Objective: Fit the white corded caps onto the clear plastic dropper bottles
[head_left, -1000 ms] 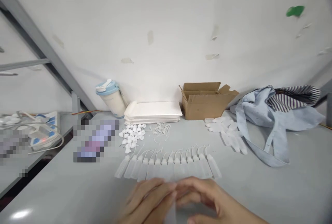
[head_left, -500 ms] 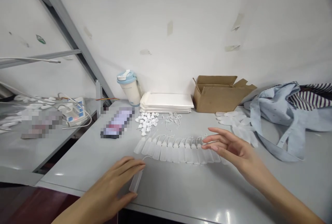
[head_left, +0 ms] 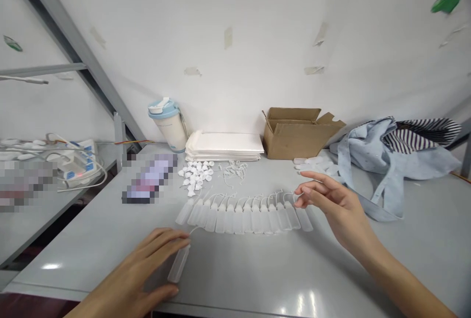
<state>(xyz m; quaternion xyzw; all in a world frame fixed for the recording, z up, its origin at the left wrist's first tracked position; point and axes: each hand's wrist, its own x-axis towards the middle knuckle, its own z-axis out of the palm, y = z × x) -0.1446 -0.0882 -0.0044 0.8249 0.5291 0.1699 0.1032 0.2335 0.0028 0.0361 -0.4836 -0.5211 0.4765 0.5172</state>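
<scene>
The cup (head_left: 171, 131) at the back carries small print on its side, too fine to read; the screen of the flat device (head_left: 150, 179) is pixelated past reading. The front of the cardboard box (head_left: 290, 142) looks plain.

Against half a second ago, the view has swung a little to the right, and the left hand's thumb now stands off the single tube (head_left: 179, 264), which it met before. That translucent tube lies tilted on the worktop (head_left: 239, 269), in front of the left end of the row of tubes (head_left: 243, 220). The left hand (head_left: 145, 259) is spread around it, fingers by its neck; whether they touch it I cannot tell. The right hand (head_left: 333, 200), loosely curved with fingers parted, remains at the row's right end. A second ago both hands were close together in front of the row.
</scene>
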